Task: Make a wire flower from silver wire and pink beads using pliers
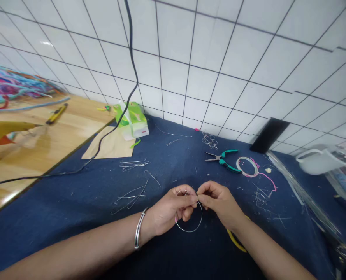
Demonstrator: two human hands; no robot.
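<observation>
Wire loop (189, 231): pinched at its far side between both hands, its curve bowing toward the wearer.
Left hand (174, 204): grip closed on the loop with thumb and fingers; silver bangle (137, 233) around the wrist.
Right hand (219, 200): grip grasping the loop with thumb and fingertips, just beside the left fingertips.
Bent wires (137, 195): left of the loop, loose on the blue-covered table (180, 165).
Needle-nose pliers (219, 158): beyond the loop and rightward, tips parted.
White ring (250, 175): right of the loop, beyond it, beside pink cord (269, 179).
Tangled wire (209, 140): farther beyond the loop, near the tiled wall (213, 46).
</observation>
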